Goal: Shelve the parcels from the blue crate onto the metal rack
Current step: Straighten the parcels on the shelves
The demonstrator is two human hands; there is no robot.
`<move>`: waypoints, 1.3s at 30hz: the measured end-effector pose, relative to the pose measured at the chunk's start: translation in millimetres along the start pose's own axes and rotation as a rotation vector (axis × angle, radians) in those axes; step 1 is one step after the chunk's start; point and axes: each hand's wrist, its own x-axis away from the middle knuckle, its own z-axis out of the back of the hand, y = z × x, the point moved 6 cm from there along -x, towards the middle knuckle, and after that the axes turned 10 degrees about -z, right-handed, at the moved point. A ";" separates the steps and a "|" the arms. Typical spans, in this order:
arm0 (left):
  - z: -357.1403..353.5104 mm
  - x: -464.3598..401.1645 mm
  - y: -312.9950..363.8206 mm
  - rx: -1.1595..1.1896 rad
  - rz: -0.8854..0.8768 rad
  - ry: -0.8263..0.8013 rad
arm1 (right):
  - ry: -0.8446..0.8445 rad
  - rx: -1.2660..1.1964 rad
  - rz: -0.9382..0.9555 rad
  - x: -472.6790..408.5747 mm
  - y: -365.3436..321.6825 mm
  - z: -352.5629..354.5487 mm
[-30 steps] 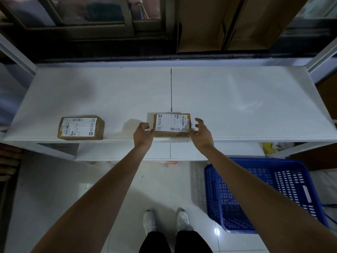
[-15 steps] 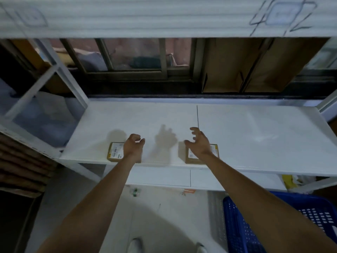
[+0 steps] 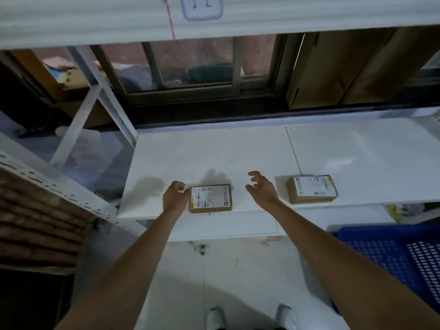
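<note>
Two brown cardboard parcels with white labels lie flat near the front edge of the white metal rack shelf (image 3: pixel 238 153). My left hand (image 3: pixel 175 197) sits against the left side of the left parcel (image 3: pixel 210 198), fingers loosely curled, not wrapped round it. My right hand (image 3: pixel 262 190) hovers with spread fingers in the gap between the left parcel and the right parcel (image 3: pixel 312 189), touching neither. The blue crate (image 3: pixel 381 256) stands on the floor at lower right; I cannot see what is inside it.
An upper shelf edge (image 3: pixel 214 17) with a numbered tag overhangs the top of the view. A second rack with stacked items (image 3: pixel 35 225) stands on the left. A window and cardboard boxes (image 3: pixel 345 75) are behind the rack. My feet are on white floor tiles.
Both hands have let go of the right parcel and shifted left. My left hand now lies beside the left parcel and my right hand is near its right side.
</note>
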 end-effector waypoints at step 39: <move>-48.1 -13.7 -63.2 0.122 0.078 -0.143 | -0.109 0.026 -0.046 -13.4 5.0 -87.0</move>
